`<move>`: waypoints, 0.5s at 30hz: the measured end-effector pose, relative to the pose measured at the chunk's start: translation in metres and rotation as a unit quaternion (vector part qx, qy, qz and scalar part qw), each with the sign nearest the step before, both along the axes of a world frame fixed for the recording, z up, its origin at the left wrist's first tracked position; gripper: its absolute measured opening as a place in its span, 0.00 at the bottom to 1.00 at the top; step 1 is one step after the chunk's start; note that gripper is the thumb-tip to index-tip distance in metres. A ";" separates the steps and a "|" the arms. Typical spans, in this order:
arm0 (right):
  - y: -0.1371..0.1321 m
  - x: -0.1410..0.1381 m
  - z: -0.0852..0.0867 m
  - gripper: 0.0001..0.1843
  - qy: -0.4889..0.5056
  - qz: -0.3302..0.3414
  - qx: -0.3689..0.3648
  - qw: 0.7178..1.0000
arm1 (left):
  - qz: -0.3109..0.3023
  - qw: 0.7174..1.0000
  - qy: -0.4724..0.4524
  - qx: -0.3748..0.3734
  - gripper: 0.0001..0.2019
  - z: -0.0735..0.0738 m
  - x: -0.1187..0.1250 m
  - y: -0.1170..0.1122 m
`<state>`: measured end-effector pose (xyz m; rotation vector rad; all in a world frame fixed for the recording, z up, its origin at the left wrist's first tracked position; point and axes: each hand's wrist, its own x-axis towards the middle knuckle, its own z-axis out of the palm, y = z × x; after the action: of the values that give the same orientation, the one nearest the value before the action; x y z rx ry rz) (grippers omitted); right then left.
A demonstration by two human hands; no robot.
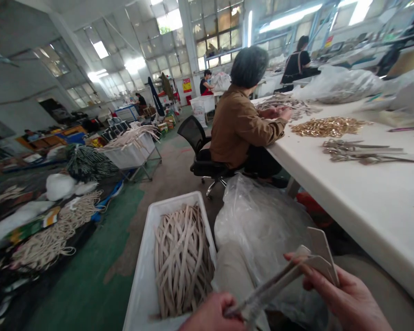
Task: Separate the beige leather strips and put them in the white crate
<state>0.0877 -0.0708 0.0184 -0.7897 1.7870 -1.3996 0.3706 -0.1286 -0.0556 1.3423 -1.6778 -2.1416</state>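
At the bottom of the view, my left hand (215, 315) is closed around the lower part of a few flat beige straps (272, 282). My right hand (352, 294) pinches the upper ends of these straps between thumb and fingers, and their cut tips fan out above it. The straps run slantwise between both hands, over my lap. Left of my hands stands a white plastic bin (143, 250) holding a heap of similar beige straps (182, 257). Part of my left hand is cut off by the frame's lower edge.
A white table (376, 197) runs along the right, bearing gold metal pieces (331, 126) and a strap bundle (365, 151). A co-worker (241, 119) sits at it on a black swivel chair (196, 138). Clear plastic sheeting (258, 225) lies beside the bin. Rope coils (55, 234) lie left.
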 end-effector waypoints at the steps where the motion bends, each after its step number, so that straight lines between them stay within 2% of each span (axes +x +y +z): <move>1: -0.001 -0.001 -0.003 0.27 0.003 -0.005 0.003 1.000 | 0.033 0.997 0.034 0.057 0.15 -0.007 0.014 0.000; 3: 0.000 -0.002 -0.009 0.26 0.006 0.003 0.012 1.000 | 0.136 0.975 0.117 0.130 0.22 -0.016 0.044 -0.002; 4: 0.001 0.000 -0.013 0.25 0.003 0.018 0.018 1.000 | 0.202 0.955 0.158 0.148 0.24 -0.016 0.058 -0.005; 6: 0.003 0.011 -0.024 0.22 -0.020 0.072 0.032 0.997 | 0.318 0.913 0.214 0.140 0.26 -0.008 0.084 -0.019; 9: 0.005 0.035 -0.040 0.21 -0.069 0.160 0.043 0.984 | 0.424 0.870 0.248 0.047 0.25 0.022 0.117 -0.059; 12: 0.005 0.055 -0.047 0.29 -0.076 0.226 0.082 0.968 | 0.465 0.844 0.265 -0.026 0.26 0.057 0.143 -0.105; 15: 0.009 0.062 -0.043 0.33 -0.079 0.236 0.116 0.962 | 0.508 0.826 0.237 -0.060 0.16 0.079 0.162 -0.141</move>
<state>0.1501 -0.0614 -0.0246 -0.8791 1.4789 -0.8966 0.5327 -0.2694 0.0231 1.1189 -0.6158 -1.4759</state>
